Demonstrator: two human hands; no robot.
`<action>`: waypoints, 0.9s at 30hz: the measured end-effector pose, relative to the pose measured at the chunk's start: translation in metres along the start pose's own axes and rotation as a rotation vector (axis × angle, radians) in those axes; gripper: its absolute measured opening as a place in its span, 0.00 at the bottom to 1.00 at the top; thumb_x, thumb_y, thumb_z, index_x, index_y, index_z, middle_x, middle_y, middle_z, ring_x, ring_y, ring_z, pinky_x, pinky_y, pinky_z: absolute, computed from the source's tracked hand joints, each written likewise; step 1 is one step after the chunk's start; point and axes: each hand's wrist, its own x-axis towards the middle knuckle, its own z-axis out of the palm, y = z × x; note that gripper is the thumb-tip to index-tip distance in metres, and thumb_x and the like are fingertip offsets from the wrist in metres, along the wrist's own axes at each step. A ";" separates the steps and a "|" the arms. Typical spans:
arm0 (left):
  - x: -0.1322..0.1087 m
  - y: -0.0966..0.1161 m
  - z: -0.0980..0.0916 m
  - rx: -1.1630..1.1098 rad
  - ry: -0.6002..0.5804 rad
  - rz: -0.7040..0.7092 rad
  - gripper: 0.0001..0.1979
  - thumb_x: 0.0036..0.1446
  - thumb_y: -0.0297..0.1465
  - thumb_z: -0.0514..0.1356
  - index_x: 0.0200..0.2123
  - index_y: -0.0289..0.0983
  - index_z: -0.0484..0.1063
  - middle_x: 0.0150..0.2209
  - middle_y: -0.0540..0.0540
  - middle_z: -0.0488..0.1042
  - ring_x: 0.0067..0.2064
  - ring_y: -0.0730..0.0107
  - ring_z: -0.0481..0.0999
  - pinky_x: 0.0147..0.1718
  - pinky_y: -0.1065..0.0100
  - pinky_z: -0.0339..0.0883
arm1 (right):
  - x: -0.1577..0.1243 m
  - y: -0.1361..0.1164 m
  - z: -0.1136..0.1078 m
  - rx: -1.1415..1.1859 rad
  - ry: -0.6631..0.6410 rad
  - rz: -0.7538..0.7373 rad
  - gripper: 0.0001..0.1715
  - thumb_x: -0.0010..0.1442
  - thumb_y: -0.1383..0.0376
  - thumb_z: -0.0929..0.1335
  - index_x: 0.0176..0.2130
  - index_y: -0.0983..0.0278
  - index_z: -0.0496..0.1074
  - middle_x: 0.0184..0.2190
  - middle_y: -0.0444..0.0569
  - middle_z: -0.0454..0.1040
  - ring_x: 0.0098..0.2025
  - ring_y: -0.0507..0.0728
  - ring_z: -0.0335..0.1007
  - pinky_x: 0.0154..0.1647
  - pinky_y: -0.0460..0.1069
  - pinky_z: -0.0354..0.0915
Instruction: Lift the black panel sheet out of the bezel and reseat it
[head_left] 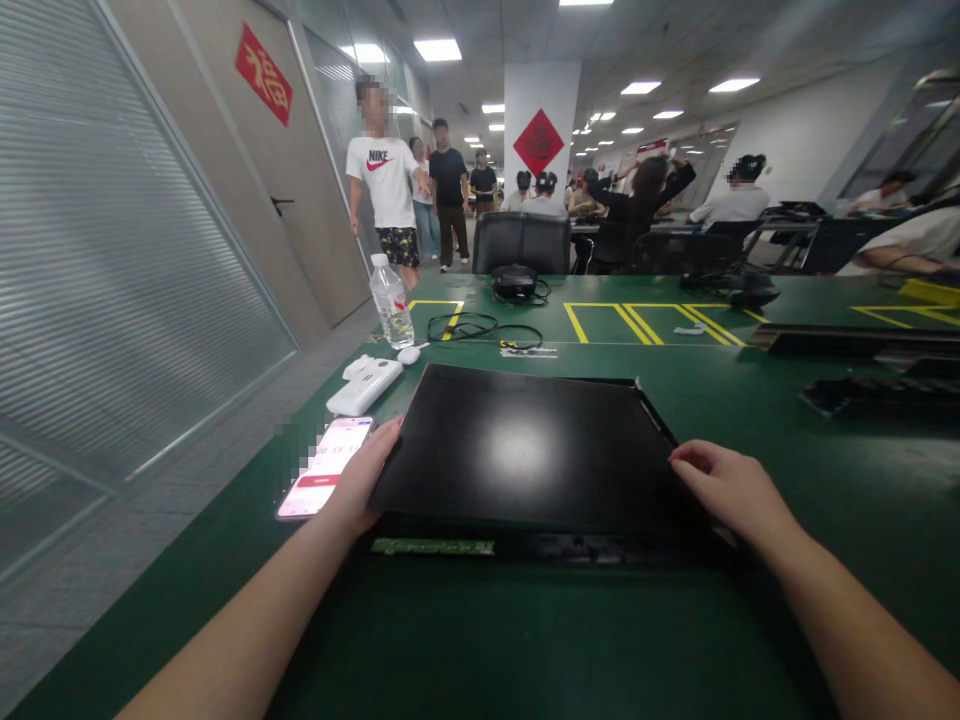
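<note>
A glossy black screen panel [465, 440] lies in front of me, reflecting a bright spot of light. My left hand [367, 475] grips its left edge, with the fingers partly hidden. At the right edge, my right hand [724, 490] pinches the panel between thumb and fingers. Beneath the panel, slightly out of line with it, shows a black frame [600, 550]. A green circuit board strip [433, 547] runs along the frame's near side. Just left of my left hand lies a lit phone [330, 465].
On the green table [525, 640], a white device [365, 386] and a water bottle [391, 305] stand at the left. A black cable [480, 328] and a dark headset-like object [514, 282] lie farther back. Dark panel parts [885, 390] lie at the right. Several people are in the background.
</note>
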 end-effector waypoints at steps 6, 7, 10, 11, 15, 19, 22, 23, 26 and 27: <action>0.000 0.000 0.000 0.037 0.008 0.024 0.19 0.68 0.40 0.62 0.57 0.42 0.81 0.59 0.40 0.82 0.60 0.48 0.81 0.56 0.59 0.76 | 0.001 0.001 -0.001 -0.003 -0.003 0.004 0.16 0.55 0.52 0.66 0.31 0.55 0.81 0.30 0.48 0.83 0.33 0.62 0.78 0.36 0.54 0.68; 0.000 0.000 0.000 0.042 0.006 0.026 0.20 0.67 0.40 0.62 0.58 0.42 0.81 0.58 0.40 0.83 0.60 0.47 0.82 0.56 0.58 0.76 | 0.001 0.002 -0.001 0.001 -0.004 0.006 0.16 0.55 0.52 0.66 0.31 0.55 0.81 0.29 0.48 0.82 0.33 0.62 0.78 0.36 0.54 0.68; -0.001 0.001 0.000 0.054 -0.017 0.052 0.21 0.65 0.42 0.62 0.57 0.42 0.81 0.56 0.39 0.84 0.58 0.46 0.83 0.55 0.57 0.77 | 0.002 0.005 -0.001 0.018 0.006 -0.007 0.17 0.55 0.52 0.66 0.32 0.56 0.81 0.29 0.48 0.82 0.32 0.62 0.78 0.35 0.54 0.68; -0.002 0.001 0.000 0.053 -0.028 0.061 0.21 0.65 0.43 0.62 0.57 0.41 0.81 0.56 0.39 0.84 0.58 0.46 0.83 0.55 0.57 0.77 | 0.003 0.005 -0.001 0.021 0.014 -0.018 0.17 0.55 0.52 0.66 0.31 0.56 0.81 0.29 0.48 0.82 0.32 0.62 0.77 0.35 0.54 0.68; -0.005 0.004 0.001 0.063 -0.047 0.095 0.20 0.63 0.44 0.64 0.53 0.41 0.82 0.55 0.39 0.84 0.59 0.45 0.82 0.56 0.58 0.76 | 0.002 0.007 -0.001 0.020 0.025 -0.047 0.17 0.54 0.51 0.65 0.31 0.55 0.81 0.29 0.48 0.83 0.32 0.62 0.78 0.36 0.55 0.69; -0.007 0.006 0.002 0.099 -0.034 0.116 0.20 0.62 0.43 0.63 0.52 0.41 0.82 0.55 0.39 0.84 0.60 0.44 0.81 0.55 0.58 0.77 | 0.001 0.007 0.000 0.016 0.027 -0.071 0.18 0.56 0.51 0.65 0.32 0.54 0.82 0.30 0.48 0.83 0.31 0.62 0.78 0.35 0.55 0.69; -0.008 0.008 0.003 0.108 -0.019 0.110 0.19 0.63 0.41 0.62 0.53 0.41 0.81 0.57 0.39 0.83 0.62 0.44 0.79 0.56 0.59 0.76 | 0.000 0.006 0.001 -0.013 0.046 -0.083 0.18 0.56 0.51 0.65 0.33 0.54 0.82 0.31 0.48 0.84 0.31 0.62 0.78 0.35 0.55 0.69; -0.009 0.009 0.003 0.111 -0.018 0.106 0.19 0.64 0.41 0.62 0.53 0.40 0.81 0.57 0.39 0.83 0.63 0.44 0.79 0.57 0.58 0.75 | 0.000 0.006 0.001 -0.023 0.047 -0.085 0.18 0.56 0.51 0.65 0.34 0.54 0.82 0.31 0.48 0.84 0.31 0.62 0.78 0.36 0.55 0.68; -0.009 0.010 0.004 0.124 -0.019 0.106 0.19 0.64 0.42 0.61 0.52 0.41 0.82 0.58 0.39 0.83 0.65 0.43 0.76 0.58 0.58 0.74 | 0.000 0.006 0.002 -0.045 0.042 -0.083 0.19 0.57 0.52 0.65 0.35 0.54 0.83 0.30 0.48 0.83 0.32 0.62 0.78 0.37 0.55 0.69; -0.009 0.010 0.004 0.129 -0.016 0.107 0.19 0.64 0.42 0.61 0.52 0.41 0.82 0.58 0.39 0.82 0.66 0.43 0.76 0.57 0.58 0.75 | 0.000 0.006 0.002 -0.050 0.036 -0.081 0.19 0.57 0.51 0.65 0.35 0.54 0.83 0.30 0.49 0.83 0.32 0.62 0.78 0.37 0.55 0.69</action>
